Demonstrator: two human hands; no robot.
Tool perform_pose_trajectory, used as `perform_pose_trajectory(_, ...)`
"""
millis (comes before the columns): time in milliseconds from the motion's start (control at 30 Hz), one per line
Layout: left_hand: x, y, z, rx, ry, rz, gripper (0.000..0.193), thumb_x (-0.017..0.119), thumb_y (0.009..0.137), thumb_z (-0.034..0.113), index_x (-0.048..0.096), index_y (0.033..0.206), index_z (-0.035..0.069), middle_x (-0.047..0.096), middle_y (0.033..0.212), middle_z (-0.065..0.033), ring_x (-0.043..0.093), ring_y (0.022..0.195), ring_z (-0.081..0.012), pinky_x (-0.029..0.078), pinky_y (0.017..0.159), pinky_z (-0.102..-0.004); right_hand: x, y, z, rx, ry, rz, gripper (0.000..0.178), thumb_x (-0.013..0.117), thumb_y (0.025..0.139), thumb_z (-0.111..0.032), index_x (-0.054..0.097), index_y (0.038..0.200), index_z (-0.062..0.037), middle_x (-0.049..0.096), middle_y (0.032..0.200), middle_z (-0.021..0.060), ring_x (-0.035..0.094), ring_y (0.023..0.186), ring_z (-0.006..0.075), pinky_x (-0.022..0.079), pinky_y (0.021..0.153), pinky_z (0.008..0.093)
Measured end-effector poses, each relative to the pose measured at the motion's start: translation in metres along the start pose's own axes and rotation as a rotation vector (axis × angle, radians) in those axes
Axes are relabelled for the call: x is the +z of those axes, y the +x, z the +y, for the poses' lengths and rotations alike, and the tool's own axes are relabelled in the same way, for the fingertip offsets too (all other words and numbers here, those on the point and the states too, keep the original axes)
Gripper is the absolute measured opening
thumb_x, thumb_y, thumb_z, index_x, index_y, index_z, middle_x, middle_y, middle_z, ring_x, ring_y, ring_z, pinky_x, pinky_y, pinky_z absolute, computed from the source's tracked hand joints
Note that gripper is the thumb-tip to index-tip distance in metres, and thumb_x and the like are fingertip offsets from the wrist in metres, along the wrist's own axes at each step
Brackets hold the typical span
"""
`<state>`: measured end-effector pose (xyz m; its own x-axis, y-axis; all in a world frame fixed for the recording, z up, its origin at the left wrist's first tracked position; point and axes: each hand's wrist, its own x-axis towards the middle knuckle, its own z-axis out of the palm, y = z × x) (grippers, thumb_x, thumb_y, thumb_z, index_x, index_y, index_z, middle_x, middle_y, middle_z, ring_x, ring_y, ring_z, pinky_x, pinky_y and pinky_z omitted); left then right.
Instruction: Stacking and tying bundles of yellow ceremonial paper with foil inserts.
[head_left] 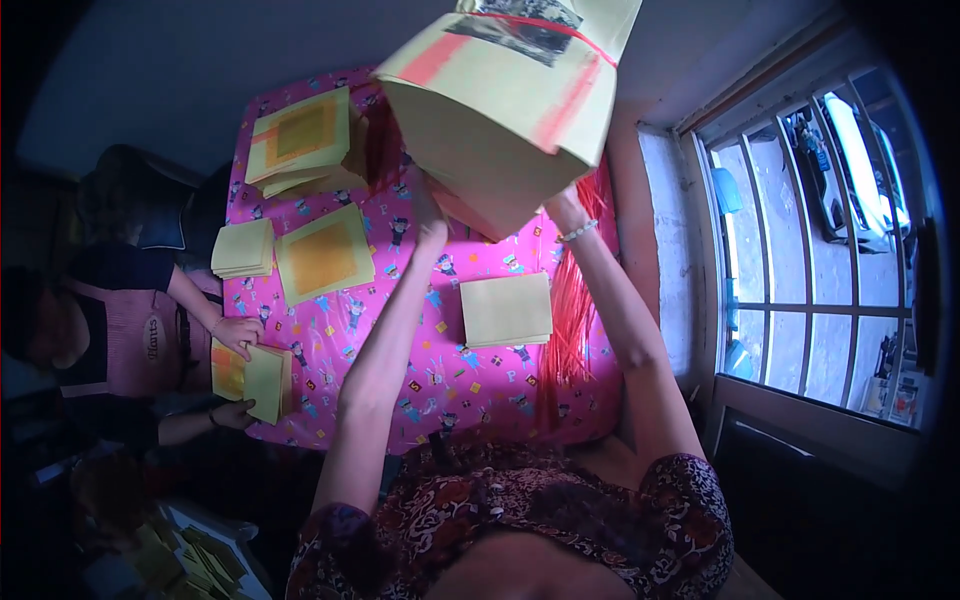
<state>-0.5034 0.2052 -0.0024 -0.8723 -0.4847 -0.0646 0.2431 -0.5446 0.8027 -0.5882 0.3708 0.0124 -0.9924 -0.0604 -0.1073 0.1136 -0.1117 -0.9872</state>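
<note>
Pale-yellow paper makes up the thick bundle [490,140], bound with red string [545,24], that the left hand [432,228] and right hand [567,208] grip between them, raised and tilted above the pink tablecloth [410,395]; most of their fingers are hidden behind it. Under the right forearm hang loose red strands [568,320], and a small paper stack [507,310] lies between the arms. Farther left are an orange-centred sheet [325,255] and a taller pile [298,145]. At the table's left edge, a co-worker's hands [240,334] hold another stack [268,385]. A barred window [790,230] stands far right.
</note>
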Motion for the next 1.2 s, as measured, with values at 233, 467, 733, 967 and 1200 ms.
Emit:
perform_pose_trajectory(233, 0.017, -0.066, -0.030, 0.240, 0.538, 0.047, 0.063, 0.026, 0.103, 0.047, 0.032, 0.143, -0.001, 0.040, 0.141, -0.0217, 0.038, 0.131, -0.0324, 0.029, 0.108, -0.0389, -0.022, 0.020, -0.036, -0.078, 0.066, 0.081, 0.051, 0.030, 0.103, -0.042, 0.047, 0.134, -0.0063, 0.054, 0.130, 0.0085, 0.050, 0.120, 0.0200, 0.038, 0.103, 0.0338)
perform_pose_trajectory(467, 0.007, -0.071, -0.026, 0.075, 0.562, 0.046, 0.067, 0.023, 0.103, 0.046, 0.029, 0.141, -0.008, 0.027, 0.151, -0.0241, 0.024, 0.141, -0.0327, 0.020, 0.114, -0.0363, -0.053, -0.009, -0.061, -0.153, 0.142, 0.203, 0.043, 0.034, 0.102, -0.036, 0.052, 0.128, -0.0063, 0.058, 0.122, 0.0075, 0.053, 0.113, 0.0185, 0.042, 0.099, 0.0333)
perform_pose_trajectory(733, 0.014, -0.052, 0.044, 0.488, 0.589, 0.009, 0.048, 0.032, 0.104, 0.030, 0.038, 0.135, -0.006, 0.046, 0.132, -0.0225, 0.046, 0.121, -0.0338, 0.035, 0.103, -0.0412, -0.067, -0.091, -0.208, -0.588, -0.063, 0.315, 0.027, 0.042, 0.100, -0.019, 0.059, 0.114, -0.0047, 0.060, 0.098, 0.0036, 0.057, 0.090, 0.0134, 0.047, 0.083, 0.0302)
perform_pose_trajectory(967, 0.043, -0.011, 0.128, 0.660, 0.746, 0.037, 0.037, 0.050, 0.098, 0.022, 0.052, 0.125, -0.004, 0.062, 0.107, -0.0219, 0.061, 0.099, -0.0298, 0.047, 0.083, -0.0387, 0.048, -0.109, -0.292, -0.783, -0.849, -0.299, 0.034, 0.047, 0.099, -0.023, 0.055, 0.124, -0.0011, 0.056, 0.122, 0.0153, 0.056, 0.114, 0.0275, 0.043, 0.097, 0.0355)
perform_pose_trajectory(1200, 0.068, -0.029, 0.138, 0.471, 0.675, -0.105, 0.020, 0.061, 0.088, 0.014, 0.068, 0.100, -0.002, 0.068, 0.078, -0.0175, 0.068, 0.069, -0.0293, 0.051, 0.061, -0.0364, 0.075, -0.061, -0.258, -0.773, -1.495, -0.407, 0.052, 0.042, 0.099, -0.040, 0.044, 0.139, -0.0078, 0.040, 0.143, 0.0165, 0.028, 0.139, 0.0375, 0.024, 0.113, 0.0474)
